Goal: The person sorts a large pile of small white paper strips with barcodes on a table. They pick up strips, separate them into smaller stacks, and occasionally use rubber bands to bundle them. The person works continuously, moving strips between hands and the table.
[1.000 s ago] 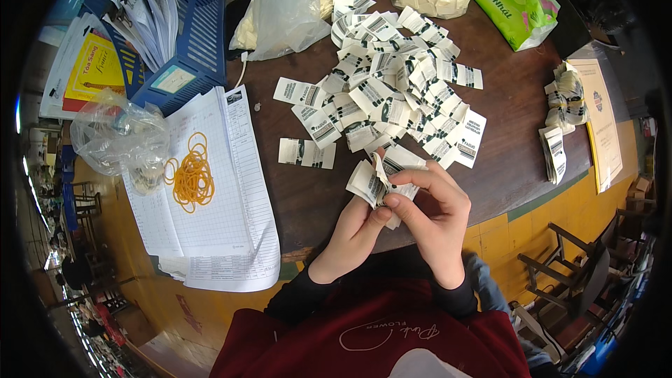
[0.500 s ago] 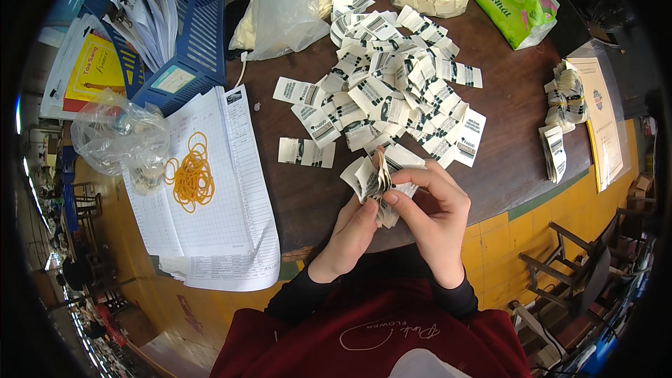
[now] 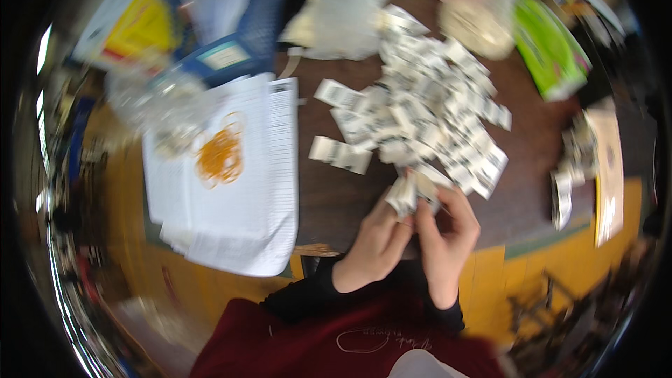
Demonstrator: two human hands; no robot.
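Note:
A small bunch of white labels with dark print is held up near the table's front edge. My left hand closes around it from the left, thumb against fingers. From the other side my right hand pinches the same labels, its fingertips partly hidden behind them. Just beyond my hands spreads a loose heap of similar labels. One strip of labels lies apart at the heap's near left. Motion blur hides the fine detail.
Orange rubber bands lie on papers at left, beside a clear plastic bag and a blue file basket. Filled bags and a green pack stand at the back. Label bundles sit at right.
The whole view has swung, so the table's things appear farther right and blurred. Both hands still hold the bunch of labels, now drawn closer together.

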